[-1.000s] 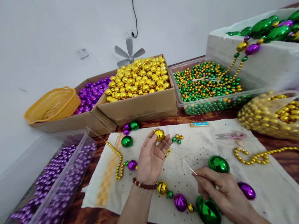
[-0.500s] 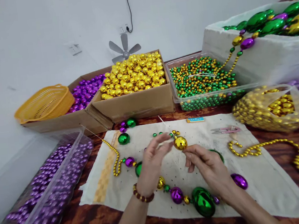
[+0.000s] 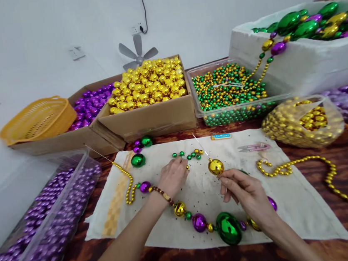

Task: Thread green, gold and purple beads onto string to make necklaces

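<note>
My right hand [image 3: 241,187] pinches a thin needle [image 3: 201,146] just below a large gold bead [image 3: 216,166] threaded on it. The needle's bare tip points up and left. My left hand [image 3: 173,176] is down on the white cloth [image 3: 135,235], its fingers drawn together beside small green beads [image 3: 189,157]. A tiny gold bead shows at its fingertips; whether they grip anything is hidden. Across the cloth runs a strung garland with a big green bead [image 3: 228,228], a purple bead [image 3: 199,222] and a gold bead [image 3: 179,209]. My right hand covers part of it.
Behind the cloth stand a box of gold balls [image 3: 148,121], a clear tub of small beads [image 3: 237,106] and a white foam box [image 3: 286,67]. Pink snips [image 3: 254,147] and a gold bead chain [image 3: 329,171] lie right. A clear bin [image 3: 85,157] of purple beads stands left.
My left hand has moved away from the gold bead on the needle, down to the small beads on the cloth. My right hand still holds the needle, its tip now plainly visible.
</note>
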The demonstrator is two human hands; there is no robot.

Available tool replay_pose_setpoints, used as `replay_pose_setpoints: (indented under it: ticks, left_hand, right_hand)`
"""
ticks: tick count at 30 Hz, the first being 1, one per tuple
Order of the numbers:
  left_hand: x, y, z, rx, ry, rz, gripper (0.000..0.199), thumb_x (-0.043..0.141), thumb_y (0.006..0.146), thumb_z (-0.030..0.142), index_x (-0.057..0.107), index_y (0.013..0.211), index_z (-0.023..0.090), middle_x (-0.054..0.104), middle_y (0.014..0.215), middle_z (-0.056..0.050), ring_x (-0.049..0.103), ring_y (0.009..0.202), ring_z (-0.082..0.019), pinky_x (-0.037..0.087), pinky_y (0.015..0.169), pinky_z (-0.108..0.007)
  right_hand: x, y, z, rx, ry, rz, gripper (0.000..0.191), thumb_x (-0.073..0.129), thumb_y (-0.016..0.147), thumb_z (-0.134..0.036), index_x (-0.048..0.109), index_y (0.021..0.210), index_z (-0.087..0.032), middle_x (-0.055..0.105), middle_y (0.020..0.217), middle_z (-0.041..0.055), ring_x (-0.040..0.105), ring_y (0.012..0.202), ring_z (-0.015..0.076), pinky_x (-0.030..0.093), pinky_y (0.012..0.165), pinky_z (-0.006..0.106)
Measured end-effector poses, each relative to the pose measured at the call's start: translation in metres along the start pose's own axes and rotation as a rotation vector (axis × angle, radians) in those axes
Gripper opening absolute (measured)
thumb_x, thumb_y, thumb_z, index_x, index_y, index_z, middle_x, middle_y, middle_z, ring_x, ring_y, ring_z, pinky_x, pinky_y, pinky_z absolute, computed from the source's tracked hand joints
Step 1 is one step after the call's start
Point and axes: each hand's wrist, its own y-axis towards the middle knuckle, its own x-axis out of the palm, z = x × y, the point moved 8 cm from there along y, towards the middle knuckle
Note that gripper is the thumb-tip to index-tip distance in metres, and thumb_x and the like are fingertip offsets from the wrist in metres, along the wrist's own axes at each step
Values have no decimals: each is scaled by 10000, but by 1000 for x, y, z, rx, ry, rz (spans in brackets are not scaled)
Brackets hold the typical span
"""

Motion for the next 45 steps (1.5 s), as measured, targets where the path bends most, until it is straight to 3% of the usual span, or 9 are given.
replay_pose_setpoints:
  ticks: [8, 12, 16, 21, 26, 31, 33, 38, 45]
  left_hand:
    - [-6, 17, -2, -20, 62, 53, 150, 436, 906, 284, 552, 977, 222, 590, 1005, -62, 557, 932, -224, 442, 725, -331]
    - [-17, 34, 0, 32, 68, 111, 171, 420, 907, 240, 586, 900, 200, 593, 926, -70, 517, 942, -231, 410, 809, -353]
    - [-12, 48, 9, 126, 26, 110, 133, 496, 856, 206, 605, 931, 193, 604, 952, -93, 482, 984, -262, 370, 867, -396]
    - [-2, 54, 4, 77, -115, 110, 109, 562, 787, 168, 599, 887, 189, 622, 945, -116, 485, 1008, -295, 352, 899, -447]
    - [-16, 54, -20, -50, -613, 180, 83, 562, 785, 184, 601, 858, 177, 635, 922, -92, 556, 952, -250, 396, 900, -436]
    - [-19, 35, -25, -156, -1749, 26, 216, 585, 837, 285, 605, 1018, 169, 652, 945, -74, 639, 866, -185, 475, 855, -387]
    - [-24, 25, -18, -145, -2010, -14, 215, 603, 838, 267, 622, 1032, 176, 650, 976, -60, 641, 886, -174, 474, 879, -379]
    - [-25, 13, -16, -209, -2228, 20, 177, 583, 863, 253, 642, 1021, 200, 658, 941, -33, 637, 846, -147, 491, 869, -370]
    - [-21, 10, -17, -245, -2243, 42, 169, 566, 874, 273, 650, 998, 196, 654, 870, -23, 624, 825, -135, 496, 855, -353]
  right_hand:
    - [-6, 0, 1, 9, -8, 33, 194, 509, 935, -354, 599, 943, -181, 600, 683, -11, 565, 528, 91, 372, 470, 194]
    - [-7, 0, 2, 17, -3, 38, 204, 510, 932, -359, 600, 929, -175, 597, 682, -8, 565, 526, 88, 370, 463, 189]
    - [-6, 0, 3, 28, 1, 35, 208, 508, 930, -362, 600, 934, -175, 601, 679, -6, 567, 526, 89, 373, 460, 186]
    - [-7, 1, 4, 45, -15, 36, 222, 503, 928, -375, 602, 942, -177, 604, 684, -4, 569, 526, 102, 383, 468, 198]
    - [-8, 1, 6, 41, -34, 26, 217, 498, 935, -371, 595, 942, -177, 596, 685, -10, 568, 533, 102, 406, 511, 210]
    - [-5, 2, 7, 19, -89, -1, 231, 506, 932, -369, 602, 990, -168, 590, 657, -11, 569, 525, 112, 438, 539, 229]
    - [-4, 2, 6, 5, -125, -12, 240, 503, 933, -368, 609, 1007, -165, 586, 648, -11, 572, 515, 116, 443, 529, 235]
    - [-2, 0, 4, -47, -194, -13, 248, 497, 934, -368, 623, 1016, -170, 576, 633, -10, 565, 486, 120, 451, 504, 241]
    - [4, -1, 4, -61, -226, -28, 248, 500, 931, -369, 636, 1016, -181, 573, 619, -11, 558, 482, 121, 452, 475, 230]
